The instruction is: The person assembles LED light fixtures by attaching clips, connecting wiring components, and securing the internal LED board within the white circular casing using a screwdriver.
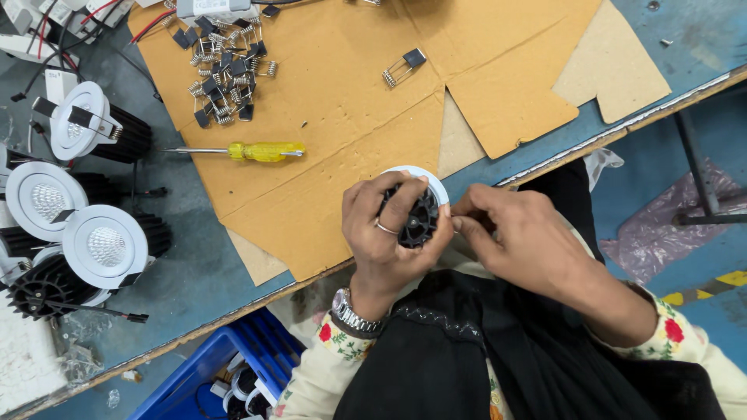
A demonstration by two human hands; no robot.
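Left hand point(387, 233) clenched around round black-finned white-rimmed downlight point(419, 218), fins facing up; right hand point(517, 241) pinches at its right edge.

The person wore a black garment point(498, 350) with a line of small beaded trim near the chest. Under it showed cream sleeves point(327, 373) embroidered with red flowers and green leaves at the cuffs. A silver metal wristwatch point(352, 313) with a link band sat on the left wrist, and a thin silver ring point(386, 228) circled one finger of the left hand point(385, 233). The right hand point(521, 237) was bare of jewellery.
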